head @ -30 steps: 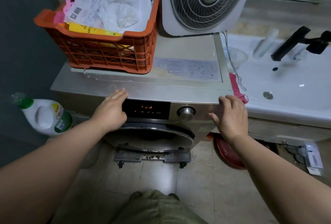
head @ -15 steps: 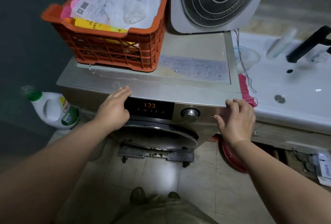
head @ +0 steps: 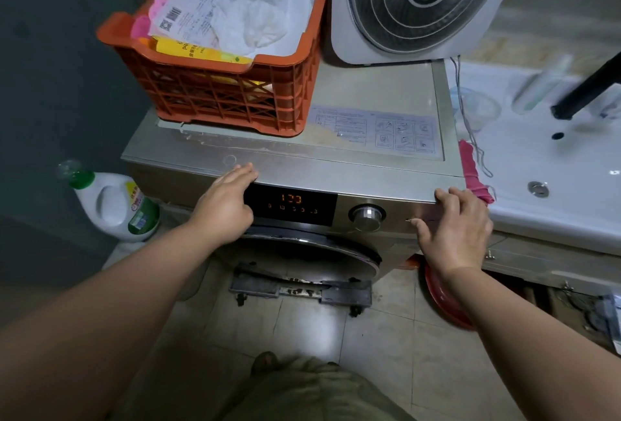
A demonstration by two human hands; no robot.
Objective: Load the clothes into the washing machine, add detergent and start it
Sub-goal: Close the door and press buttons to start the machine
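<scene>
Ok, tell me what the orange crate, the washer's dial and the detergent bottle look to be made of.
Orange crate: moulded plastic, matte, judging by its uniform colour and lattice walls.
Dial: shiny silver, metal or chrome-look plastic; its highlights do not settle which.
Detergent bottle: opaque white plastic, slightly glossy, with a moulded handle and a green cap.

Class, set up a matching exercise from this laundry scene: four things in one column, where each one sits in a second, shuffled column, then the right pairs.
Things
1. orange crate
2. detergent bottle
3. left hand
4. pink cloth

Places
A. on the floor, left of the washing machine
B. at the machine's right edge, beside the sink
C. on top of the machine
D. left of the lit display

Pairs: 1-C, 2-A, 3-D, 4-B
</scene>
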